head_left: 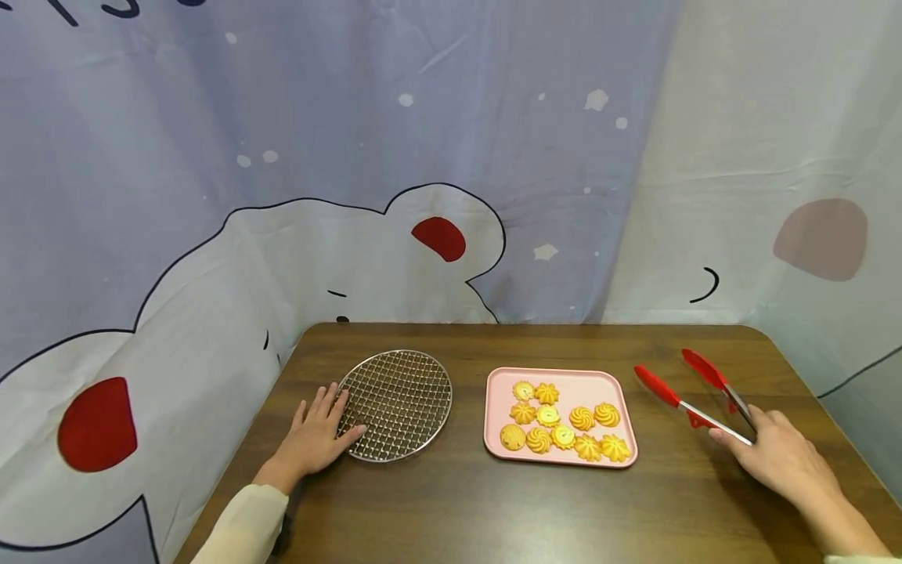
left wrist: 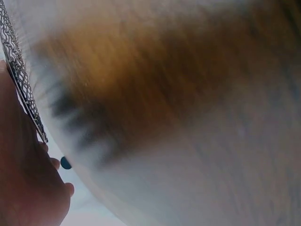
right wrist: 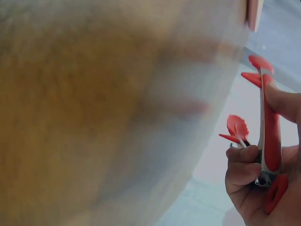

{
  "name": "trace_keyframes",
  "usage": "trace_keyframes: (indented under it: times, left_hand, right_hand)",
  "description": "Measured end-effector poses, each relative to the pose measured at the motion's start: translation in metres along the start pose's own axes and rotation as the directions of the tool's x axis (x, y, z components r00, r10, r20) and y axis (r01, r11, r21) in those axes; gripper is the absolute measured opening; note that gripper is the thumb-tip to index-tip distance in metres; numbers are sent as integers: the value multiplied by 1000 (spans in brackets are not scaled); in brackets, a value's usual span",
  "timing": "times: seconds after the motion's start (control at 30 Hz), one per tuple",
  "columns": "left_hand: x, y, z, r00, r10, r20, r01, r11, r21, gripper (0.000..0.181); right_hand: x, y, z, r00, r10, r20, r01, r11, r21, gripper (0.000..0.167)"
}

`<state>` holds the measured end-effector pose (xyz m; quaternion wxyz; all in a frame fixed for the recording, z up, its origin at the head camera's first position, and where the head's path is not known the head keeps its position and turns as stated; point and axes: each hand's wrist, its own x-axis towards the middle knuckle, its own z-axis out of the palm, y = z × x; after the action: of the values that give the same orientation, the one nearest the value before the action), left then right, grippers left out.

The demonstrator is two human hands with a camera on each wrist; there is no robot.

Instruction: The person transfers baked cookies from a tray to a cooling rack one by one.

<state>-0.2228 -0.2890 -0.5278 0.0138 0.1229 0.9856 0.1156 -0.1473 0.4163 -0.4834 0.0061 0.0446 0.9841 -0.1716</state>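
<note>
My left hand [head_left: 317,435] rests at the left edge of a round wire mesh rack [head_left: 398,403], its fingers extended and the thumb lying over the rim. In the left wrist view the rack [left wrist: 19,70] appears edge-on beside that hand. Red-tipped metal tongs [head_left: 712,419] are gripped in my right hand [head_left: 789,458], their two arms spread apart with nothing between the tips. The right wrist view shows fingers curled round the tongs [right wrist: 270,127]. Between the hands lies a pink tray [head_left: 578,384] bearing several golden cookies [head_left: 539,440], swirled and flower-shaped, grouped mostly along its left and near sides.
Everything lies on a dark wooden table [head_left: 451,509] with rounded far corners. Behind it hangs a printed curtain [head_left: 338,117] with bear shapes, reaching down to the table's far edge. A dark cord [head_left: 860,374] runs along the right side.
</note>
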Motion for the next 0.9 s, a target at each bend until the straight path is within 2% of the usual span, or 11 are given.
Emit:
trace_keyframes:
  times: [0.23, 0.5, 0.73, 0.9]
  left_hand:
    - [0, 1, 3, 1000, 1, -5, -1, 1000, -7, 88]
    - [-1, 7, -3, 1000, -14, -4, 14, 1000, 6, 86]
    - [1, 9, 3, 1000, 6, -22, -6, 1000, -12, 85]
    - [4, 7, 7, 1000, 13, -13, -13, 1000, -12, 87]
  right_hand:
    - [-11, -8, -12, 997, -68, -46, 66, 997, -31, 87]
    - [-23, -16, -22, 993, -115, -31, 113, 992, -56, 78]
    - [-32, -23, -25, 985, -169, -25, 167, 983, -76, 77]
    - [-34, -27, -26, 982, -190, -8, 189, 978, -90, 77]
